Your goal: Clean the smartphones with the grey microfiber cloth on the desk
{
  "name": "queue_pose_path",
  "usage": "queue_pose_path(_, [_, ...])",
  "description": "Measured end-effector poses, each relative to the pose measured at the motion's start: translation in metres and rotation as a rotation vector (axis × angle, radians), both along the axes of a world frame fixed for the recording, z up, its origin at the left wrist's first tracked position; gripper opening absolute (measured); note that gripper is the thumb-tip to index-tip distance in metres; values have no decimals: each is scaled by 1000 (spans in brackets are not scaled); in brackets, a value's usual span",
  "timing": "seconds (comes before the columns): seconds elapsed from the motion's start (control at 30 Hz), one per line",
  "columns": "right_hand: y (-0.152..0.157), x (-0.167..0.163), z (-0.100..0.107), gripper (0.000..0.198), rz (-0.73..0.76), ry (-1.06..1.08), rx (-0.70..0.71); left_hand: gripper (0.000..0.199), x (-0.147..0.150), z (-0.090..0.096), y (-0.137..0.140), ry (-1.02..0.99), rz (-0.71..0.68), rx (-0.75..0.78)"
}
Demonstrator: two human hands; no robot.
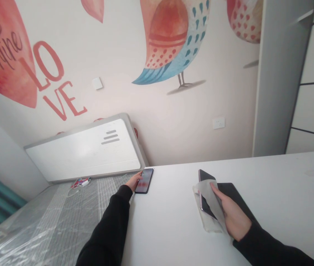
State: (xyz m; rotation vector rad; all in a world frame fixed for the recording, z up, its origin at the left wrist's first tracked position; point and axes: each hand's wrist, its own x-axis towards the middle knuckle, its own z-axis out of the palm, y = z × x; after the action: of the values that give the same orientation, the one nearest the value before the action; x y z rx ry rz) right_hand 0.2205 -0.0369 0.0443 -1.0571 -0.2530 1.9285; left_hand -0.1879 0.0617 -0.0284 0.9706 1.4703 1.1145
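Right grip: I see right hand (233, 218) clasping slim dark phone (205, 192) through thin grey cloth (211, 207).
Left grip: left hand (133, 181) fingertips rest on glossy rectangular phone on table (144, 180); nothing clasped.

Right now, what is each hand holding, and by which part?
The right hand holds a dark phone upright with a grey cloth wrapped around its lower half. The left hand holds nothing; its fingertips rest on another phone lying flat on the white table.
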Motion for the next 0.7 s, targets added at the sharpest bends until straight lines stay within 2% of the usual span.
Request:
queue_pose_path(0.17, [-1, 1, -1, 32, 10, 9, -6, 34, -7, -5, -13, -43, -21, -61])
queue_pose_path(0.43, [-1, -1, -2, 34, -24, -19, -4, 34, -7, -16, -1, -62, 27, -70])
queue_pose_path(0.7, [2, 2, -9, 34, 16, 34, 20, 35, -11, -13, 0, -114, -4, -41])
